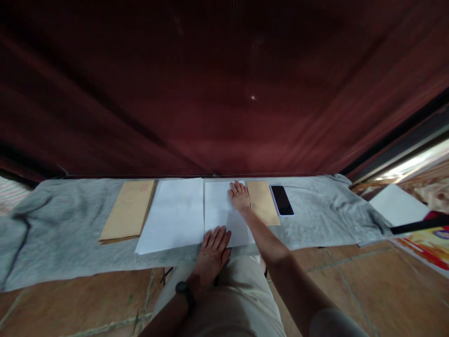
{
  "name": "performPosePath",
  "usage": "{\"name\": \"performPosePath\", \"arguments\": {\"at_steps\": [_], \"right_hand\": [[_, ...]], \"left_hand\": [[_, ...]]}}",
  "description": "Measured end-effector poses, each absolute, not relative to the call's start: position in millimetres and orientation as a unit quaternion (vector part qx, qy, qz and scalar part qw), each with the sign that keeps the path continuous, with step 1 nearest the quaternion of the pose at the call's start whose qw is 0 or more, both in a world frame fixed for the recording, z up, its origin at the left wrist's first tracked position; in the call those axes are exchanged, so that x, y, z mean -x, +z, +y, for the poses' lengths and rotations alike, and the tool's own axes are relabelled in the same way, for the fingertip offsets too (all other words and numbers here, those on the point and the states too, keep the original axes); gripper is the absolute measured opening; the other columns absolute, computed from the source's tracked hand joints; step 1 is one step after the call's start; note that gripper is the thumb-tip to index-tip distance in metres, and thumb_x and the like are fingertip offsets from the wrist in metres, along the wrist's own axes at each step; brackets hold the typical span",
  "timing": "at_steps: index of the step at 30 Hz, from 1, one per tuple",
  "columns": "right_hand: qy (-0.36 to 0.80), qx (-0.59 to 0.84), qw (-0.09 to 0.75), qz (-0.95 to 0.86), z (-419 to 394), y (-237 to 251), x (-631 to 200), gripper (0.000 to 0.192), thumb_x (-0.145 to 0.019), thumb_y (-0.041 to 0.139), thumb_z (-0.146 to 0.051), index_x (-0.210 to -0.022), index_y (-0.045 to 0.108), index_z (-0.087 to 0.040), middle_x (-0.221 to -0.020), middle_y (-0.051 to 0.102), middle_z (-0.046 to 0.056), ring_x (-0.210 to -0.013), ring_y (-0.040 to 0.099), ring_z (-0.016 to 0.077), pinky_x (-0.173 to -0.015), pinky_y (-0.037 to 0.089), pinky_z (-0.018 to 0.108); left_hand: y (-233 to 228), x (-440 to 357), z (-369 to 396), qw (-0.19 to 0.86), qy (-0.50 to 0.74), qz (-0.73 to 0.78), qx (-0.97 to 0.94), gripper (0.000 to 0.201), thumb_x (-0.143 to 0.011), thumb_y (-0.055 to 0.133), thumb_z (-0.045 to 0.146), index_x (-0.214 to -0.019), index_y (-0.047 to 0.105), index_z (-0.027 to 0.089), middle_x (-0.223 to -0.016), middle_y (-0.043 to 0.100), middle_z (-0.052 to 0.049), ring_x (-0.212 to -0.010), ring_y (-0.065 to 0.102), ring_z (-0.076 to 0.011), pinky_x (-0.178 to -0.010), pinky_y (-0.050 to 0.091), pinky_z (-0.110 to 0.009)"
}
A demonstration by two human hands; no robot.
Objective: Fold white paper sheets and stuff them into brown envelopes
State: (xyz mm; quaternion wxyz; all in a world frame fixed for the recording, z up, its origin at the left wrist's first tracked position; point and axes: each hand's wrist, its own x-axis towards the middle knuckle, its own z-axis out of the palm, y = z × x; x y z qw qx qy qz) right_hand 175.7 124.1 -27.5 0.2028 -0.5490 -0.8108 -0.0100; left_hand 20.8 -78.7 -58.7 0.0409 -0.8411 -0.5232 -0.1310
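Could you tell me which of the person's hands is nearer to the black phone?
Right. The right hand rests flat on the white sheet, near the phone; the left hand presses the sheet's near edge, farther away.

A grey cloth (70, 234) is spread over the tiled floor (351, 281). On the cloth, from its left end to its right, lie a stack of brown envelopes (128, 210), two white sheets (173, 215), another brown envelope (263, 203) and a dark phone (282, 200).
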Motion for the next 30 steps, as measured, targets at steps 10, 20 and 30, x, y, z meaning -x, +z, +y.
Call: {"name": "performPosePath", "arguments": {"at_steps": [10, 20, 30], "right_hand": [[0.029, 0.51, 0.206, -0.835, 38.4, -59.3, -182.4, 0.045, -0.105, 0.042, -0.026, -0.148, 0.051, -0.016, -0.157, 0.048, 0.014, -0.146, 0.042, 0.0263, -0.12, 0.036, 0.049], [0.035, 0.5, 0.204, -0.841, -50.2, -56.6, -205.4, 0.046, -0.105, 0.043, -0.024, -0.15, 0.05, -0.022, -0.156, 0.05, 0.007, -0.145, 0.045, 0.0245, -0.124, 0.03, 0.048], [0.042, 0.512, 0.216, -0.83, -49.0, -53.5, -202.1, 0.045, -0.105, 0.045, -0.027, -0.149, 0.052, -0.022, -0.153, 0.053, 0.008, -0.145, 0.046, 0.0252, -0.124, 0.03, 0.049]], "left_hand": [[-56.2, -20.7, -73.3, -0.002, -0.124, -0.534, 0.837, 0.049, -0.102, 0.046, 0.033, -0.149, 0.049, 0.024, -0.155, 0.052, -0.007, -0.145, 0.045, -0.0279, -0.12, 0.036, -0.052], [-36.4, -24.3, -17.1, -0.001, -0.181, -0.526, 0.831, 0.052, -0.103, 0.038, 0.03, -0.154, 0.041, 0.018, -0.161, 0.043, -0.01, -0.151, 0.036, -0.0247, -0.124, 0.031, -0.049], [-59.2, -10.1, 73.6, -0.018, -0.158, -0.566, 0.809, 0.051, -0.103, 0.043, 0.037, -0.152, 0.048, 0.027, -0.162, 0.041, -0.009, -0.152, 0.033, -0.0299, -0.125, 0.021, -0.055]]}}
